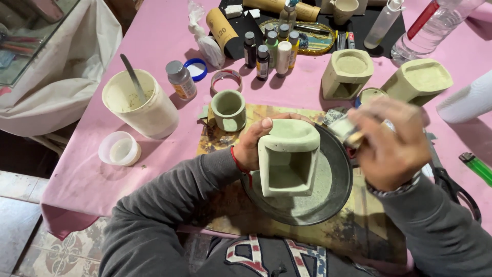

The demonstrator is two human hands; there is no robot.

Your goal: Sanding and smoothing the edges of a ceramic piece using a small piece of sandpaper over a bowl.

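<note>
Your left hand (254, 143) grips a pale green cast burner (288, 156) over a dark round plate (333, 192); your right hand (390, 146), blurred, pinches a small sanding block (346, 131) just right of it; beneath lies a stained board (225, 138) on a pink tablecloth (154, 41); a white mixing tub (141, 105) stands left; patterned floor tiles (46, 251) show near left.

A home craft corner, not a proper workshop: a pink tablecloth (154, 46) covers the table, crowded with small paint bottles (270, 50), a white mixing tub (143, 105) with a stirring stick, 2 cast greenish burners (382, 77) drying, above patterned floor tiles (46, 256).
</note>
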